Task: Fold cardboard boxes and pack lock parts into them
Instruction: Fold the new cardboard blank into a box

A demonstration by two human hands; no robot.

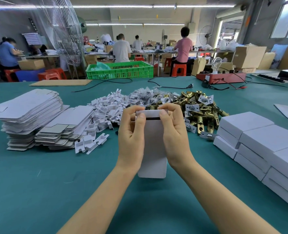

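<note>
A white cardboard box (pixel 154 149) stands upright on the green table, held between both hands. My left hand (pixel 133 132) grips its left side, thumb on the front by the top flap. My right hand (pixel 175 130) grips the right side, thumb pressing the top flap (pixel 148 113) down; a dark gap shows under the flap. Behind lie a heap of brass lock latches (pixel 200 112), small bagged parts (pixel 143 97) and white card inserts (pixel 106 112). Flat unfolded box blanks (pixel 30 115) are stacked at the left.
Closed white boxes (pixel 261 146) are stacked in rows at the right. A green crate (pixel 119 70), a red tester with a bulb (pixel 221 76) and black cables (pixel 165 86) lie at the far table edge. Several people work at benches behind.
</note>
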